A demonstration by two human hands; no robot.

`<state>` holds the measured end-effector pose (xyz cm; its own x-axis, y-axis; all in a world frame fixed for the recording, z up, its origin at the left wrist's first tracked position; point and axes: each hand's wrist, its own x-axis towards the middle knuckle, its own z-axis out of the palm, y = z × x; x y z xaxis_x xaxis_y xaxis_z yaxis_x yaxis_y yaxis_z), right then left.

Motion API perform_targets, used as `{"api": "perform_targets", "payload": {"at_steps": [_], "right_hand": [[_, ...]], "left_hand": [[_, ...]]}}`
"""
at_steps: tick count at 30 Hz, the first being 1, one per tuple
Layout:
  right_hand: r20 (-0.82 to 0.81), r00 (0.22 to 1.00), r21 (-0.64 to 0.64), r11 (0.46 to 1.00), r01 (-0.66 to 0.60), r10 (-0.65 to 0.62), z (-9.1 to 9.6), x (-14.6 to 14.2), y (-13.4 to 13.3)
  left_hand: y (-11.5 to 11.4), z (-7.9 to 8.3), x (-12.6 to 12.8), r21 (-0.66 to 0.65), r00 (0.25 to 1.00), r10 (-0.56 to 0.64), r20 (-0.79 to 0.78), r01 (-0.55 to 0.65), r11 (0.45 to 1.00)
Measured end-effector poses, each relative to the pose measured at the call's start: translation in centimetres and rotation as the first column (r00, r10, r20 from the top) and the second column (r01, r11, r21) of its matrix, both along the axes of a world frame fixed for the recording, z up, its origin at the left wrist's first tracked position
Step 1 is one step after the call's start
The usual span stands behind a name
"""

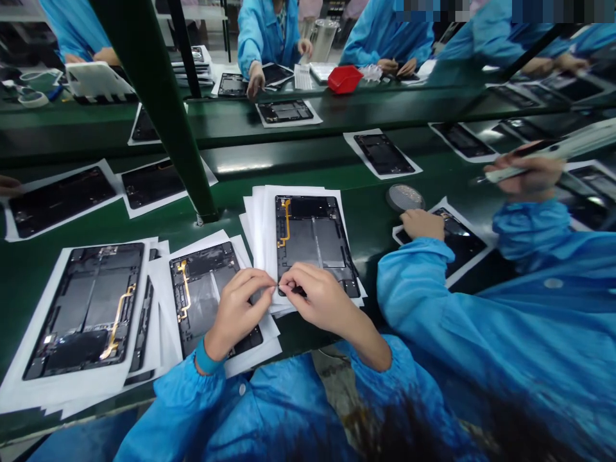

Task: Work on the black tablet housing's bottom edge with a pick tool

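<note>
An opened tablet housing (pixel 312 237) with an orange flex cable (pixel 287 221) along its left side lies on stacked white sheets (pixel 262 224) in front of me. My left hand (pixel 243 305) is pinched at the housing's lower left edge, its wrist in a teal band. Against those fingertips, my right hand (pixel 317 295) pinches too, over the housing's lower left corner. What sits between the fingertips is too small to make out. Partly under my left forearm lies a second tablet housing (pixel 199 289), also with an orange flex cable. Another tablet housing (pixel 89 308) rests on sheets at far left.
A green post (pixel 158 109) rises from the green bench (pixel 231 244) ahead. On the right, a co-worker's hand (pixel 527 173) holds a pale tool, and the other touches a tablet part near a round dish (pixel 405 197). Across the bench, people in blue handle more parts beside a red bin (pixel 344 79).
</note>
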<state>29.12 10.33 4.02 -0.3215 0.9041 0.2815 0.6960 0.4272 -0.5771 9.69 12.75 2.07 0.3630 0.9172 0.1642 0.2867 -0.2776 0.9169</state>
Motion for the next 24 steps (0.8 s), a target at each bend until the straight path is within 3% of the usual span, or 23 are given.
{"api": "perform_targets", "payload": {"at_steps": [5, 14, 24], "right_hand": [[-0.052, 0.999, 0.01, 1.0, -0.005, 0.006, -0.3, 0.1, -0.3], [0.015, 0.988, 0.267, 0.953, 0.142, -0.151, -1.8, -0.3, -3.2], [-0.024, 0.989, 0.319, 0.936, 0.148, -0.148, -3.1, 0.1, -3.0]], "left_hand": [[0.2, -1.4, 0.2, 0.177, 1.0, -0.009, 0.03, 0.003, 0.984], [0.6, -2.1, 0.3, 0.406, 1.0, -0.024, -0.011, 0.026, 0.913], [0.7, -3.2, 0.9, 0.51, 0.994, -0.043, -0.097, 0.087, 0.856]]}}
